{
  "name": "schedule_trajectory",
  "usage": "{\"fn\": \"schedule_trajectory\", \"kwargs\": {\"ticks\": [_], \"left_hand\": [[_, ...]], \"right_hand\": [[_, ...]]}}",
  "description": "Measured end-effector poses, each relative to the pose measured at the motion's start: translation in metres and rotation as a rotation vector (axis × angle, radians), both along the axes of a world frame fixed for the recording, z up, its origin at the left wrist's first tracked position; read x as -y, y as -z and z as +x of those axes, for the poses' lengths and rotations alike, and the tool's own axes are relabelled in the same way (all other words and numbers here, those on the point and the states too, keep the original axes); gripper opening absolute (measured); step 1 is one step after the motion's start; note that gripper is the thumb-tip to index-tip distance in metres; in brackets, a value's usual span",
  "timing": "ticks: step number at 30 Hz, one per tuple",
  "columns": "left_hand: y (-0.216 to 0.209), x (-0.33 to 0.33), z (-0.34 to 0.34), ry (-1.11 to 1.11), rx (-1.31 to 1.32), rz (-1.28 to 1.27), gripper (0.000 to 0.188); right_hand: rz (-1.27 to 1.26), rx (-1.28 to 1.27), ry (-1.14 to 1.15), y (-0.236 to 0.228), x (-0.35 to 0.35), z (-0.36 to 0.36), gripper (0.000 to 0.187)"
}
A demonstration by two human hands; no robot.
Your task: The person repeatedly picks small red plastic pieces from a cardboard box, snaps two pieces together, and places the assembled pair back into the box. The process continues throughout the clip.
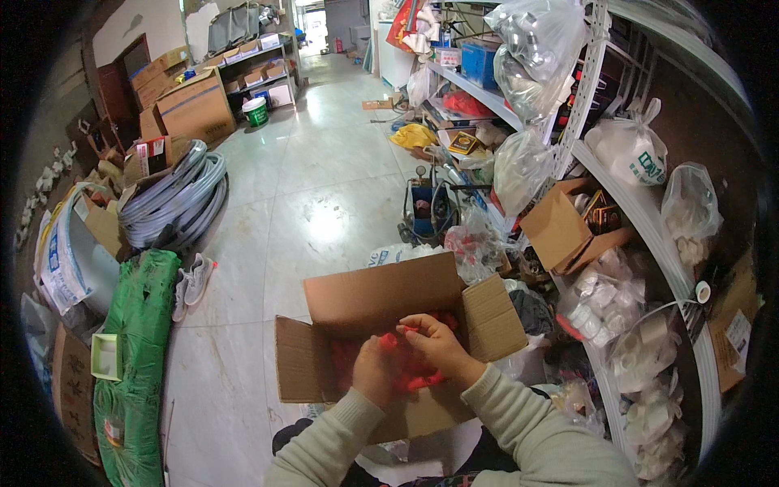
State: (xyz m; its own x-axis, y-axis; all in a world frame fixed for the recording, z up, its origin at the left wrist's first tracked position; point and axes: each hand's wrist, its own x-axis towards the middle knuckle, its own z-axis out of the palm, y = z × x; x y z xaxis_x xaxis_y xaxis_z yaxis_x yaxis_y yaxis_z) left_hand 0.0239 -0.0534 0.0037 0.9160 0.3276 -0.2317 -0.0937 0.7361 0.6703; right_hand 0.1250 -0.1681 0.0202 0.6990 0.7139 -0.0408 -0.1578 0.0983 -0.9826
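Observation:
An open cardboard box (pixel 381 290) stands in front of me with its flaps folded outward. Many small red pieces (pixel 422 380) lie inside, partly hidden by my hands. My left hand (pixel 373 372) is over the box, its fingers closed around a small red plastic piece (pixel 389 341) that looks round and hollow at the top. Close beside it, my right hand (pixel 438 345) is closed in a pinch at the fingertips. A bit of red shows there, but it is too small to name.
Metal shelves (pixel 580 105) with plastic bags and a blue box (pixel 480 63) run along the right. On the left lie a coil of grey hose (pixel 182 199), a long green wrapped bundle (pixel 134 390) and white shoes (pixel 195 280). A blue machine (pixel 423 207) stands beyond the box.

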Motion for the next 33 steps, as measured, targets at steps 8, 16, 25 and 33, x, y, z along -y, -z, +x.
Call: {"fn": "schedule_trajectory", "kwargs": {"ticks": [8, 16, 25, 33], "left_hand": [[-0.007, 0.007, -0.003, 0.053, -0.123, 0.023, 0.025], [0.0, 0.004, -0.01, 0.104, -0.024, 0.211, 0.028], [0.021, -0.008, -0.004, 0.099, -0.071, -0.012, 0.033], [0.013, -0.007, -0.009, 0.027, -0.103, 0.039, 0.024]], "right_hand": [[0.107, 0.114, -0.022, 0.009, -0.004, -0.006, 0.021], [0.072, -0.101, -0.1, -0.021, -0.003, -0.017, 0.028], [-0.072, 0.292, 0.001, -0.003, -0.001, -0.013, 0.028], [-0.159, 0.367, -0.053, -0.008, 0.004, -0.011, 0.031]]}}
